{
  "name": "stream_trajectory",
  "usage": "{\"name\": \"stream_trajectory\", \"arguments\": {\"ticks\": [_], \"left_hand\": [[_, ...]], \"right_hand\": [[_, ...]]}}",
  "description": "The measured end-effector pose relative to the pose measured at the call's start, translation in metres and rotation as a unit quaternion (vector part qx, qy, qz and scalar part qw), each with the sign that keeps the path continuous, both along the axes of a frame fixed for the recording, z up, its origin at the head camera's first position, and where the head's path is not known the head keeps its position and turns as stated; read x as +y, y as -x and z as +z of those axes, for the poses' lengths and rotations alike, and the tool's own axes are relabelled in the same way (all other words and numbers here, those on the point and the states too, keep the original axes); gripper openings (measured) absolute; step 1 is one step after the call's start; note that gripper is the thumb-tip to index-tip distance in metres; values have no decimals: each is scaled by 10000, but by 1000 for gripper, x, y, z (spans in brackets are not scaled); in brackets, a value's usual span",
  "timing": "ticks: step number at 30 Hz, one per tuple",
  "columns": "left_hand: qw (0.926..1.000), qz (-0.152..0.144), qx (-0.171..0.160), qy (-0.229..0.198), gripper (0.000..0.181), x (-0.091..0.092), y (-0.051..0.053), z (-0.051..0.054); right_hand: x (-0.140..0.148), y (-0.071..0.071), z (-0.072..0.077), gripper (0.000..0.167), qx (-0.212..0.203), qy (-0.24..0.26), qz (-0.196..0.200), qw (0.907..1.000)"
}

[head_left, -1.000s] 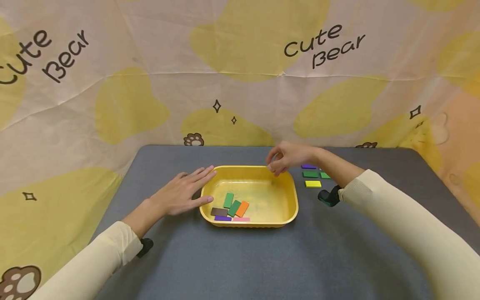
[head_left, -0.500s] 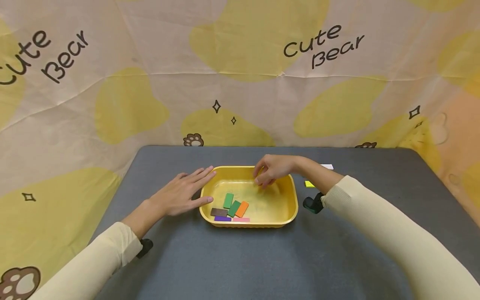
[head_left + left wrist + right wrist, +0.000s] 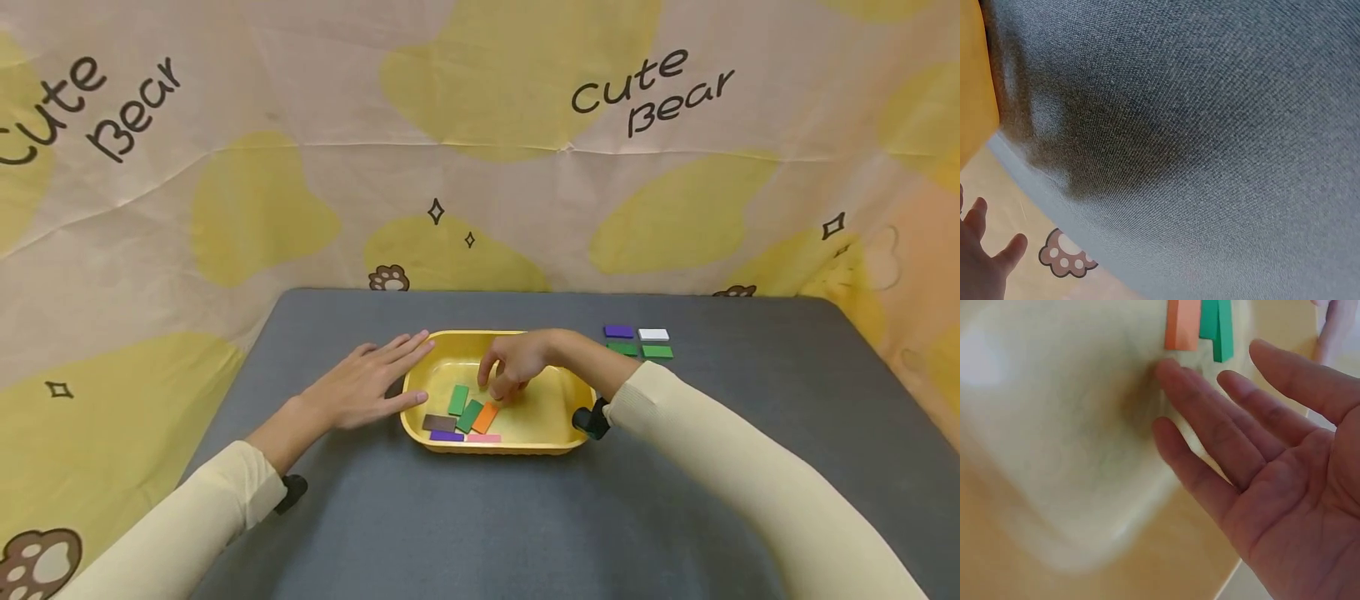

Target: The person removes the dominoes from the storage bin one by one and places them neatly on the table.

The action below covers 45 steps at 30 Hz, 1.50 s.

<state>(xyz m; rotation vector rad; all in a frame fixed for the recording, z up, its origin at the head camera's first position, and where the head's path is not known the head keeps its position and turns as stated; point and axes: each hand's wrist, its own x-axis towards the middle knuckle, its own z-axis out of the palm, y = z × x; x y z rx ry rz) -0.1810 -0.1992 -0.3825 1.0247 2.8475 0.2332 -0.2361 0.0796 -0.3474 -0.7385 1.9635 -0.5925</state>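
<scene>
A yellow tray point(image 3: 532, 448) holds several thin blocks in its lower left part: an orange one point(image 3: 485, 417), two green ones, a brown one point(image 3: 439, 422), a purple one and a pink one. My left hand point(image 3: 360, 386) rests with spread, straight fingers on the tray's left rim. Inside the tray, my right hand point(image 3: 517, 364) hovers just above and right of the orange block. In the right wrist view its relaxed fingers hold nothing, with the orange block point(image 3: 1182, 325) and green blocks point(image 3: 1217, 328) past the fingertips.
Right of the tray on the grey table point(image 3: 480, 525) lie a purple block point(image 3: 618, 332), a white block point(image 3: 654, 335) and two green blocks point(image 3: 657, 352). A printed cloth point(image 3: 480, 108) hangs behind the table's back edge.
My right hand has moved left and down, from the tray's back right rim to beside the orange block. The left hand has stayed on the rim.
</scene>
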Motion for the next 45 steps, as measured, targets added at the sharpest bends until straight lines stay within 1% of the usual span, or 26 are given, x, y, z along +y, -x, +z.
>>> {"name": "stream_trajectory", "arguments": {"ticks": [2, 5, 10, 14, 18, 31, 38, 42, 45], "left_hand": [[10000, -18, 12, -11, 80, 0, 0, 0], [10000, -48, 58, -29, 80, 1, 1, 0], [9999, -82, 102, -44, 79, 0, 1, -1], [10000, -50, 47, -37, 79, 0, 0, 0], [10000, -5, 3, -4, 80, 1, 0, 0], [10000, 39, -64, -8, 79, 1, 0, 0], [10000, 21, -31, -34, 79, 1, -1, 0], [10000, -11, 20, -59, 79, 0, -1, 0], [10000, -16, 39, -62, 79, 0, -1, 0]], "right_hand": [[-2, -1, -2, 35, 10, -11, 121, 9999], [-5, -3, -3, 34, 79, 52, 199, 9998], [-9, -3, -5, 34, 164, 100, 171, 9997], [-12, -3, -7, 34, 221, 182, 180, 9994], [-16, -3, -8, 34, 185, 274, 137, 9994], [-21, -7, -6, 36, 95, 99, 289, 9995], [-24, -8, -8, 38, 347, 23, 487, 9982], [-26, -8, -9, 36, 493, -4, 629, 9968], [-28, -9, -9, 34, 488, -14, 631, 9968]]}}
